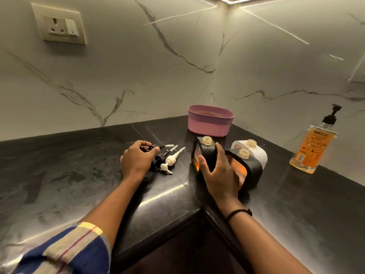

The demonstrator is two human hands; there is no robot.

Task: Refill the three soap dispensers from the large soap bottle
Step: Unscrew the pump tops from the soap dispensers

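Three soap dispensers stand uncapped on the dark counter: a black one [205,153] with orange soap inside, a second black one [250,169] to its right, and a white one [258,153] behind. My right hand [219,175] wraps around the first black dispenser. Three pump heads lie to the left: a white pump [170,161], a black pump [159,160], and another black pump [148,148] that my left hand [138,159] closes on. The large soap bottle [312,143], orange with a black pump, stands far right.
A pink basket [209,121] sits in the counter's corner behind the dispensers. The counter [79,175] is L-shaped with an inner edge near my arms. Marble walls rise behind, with a wall socket [59,26] at upper left.
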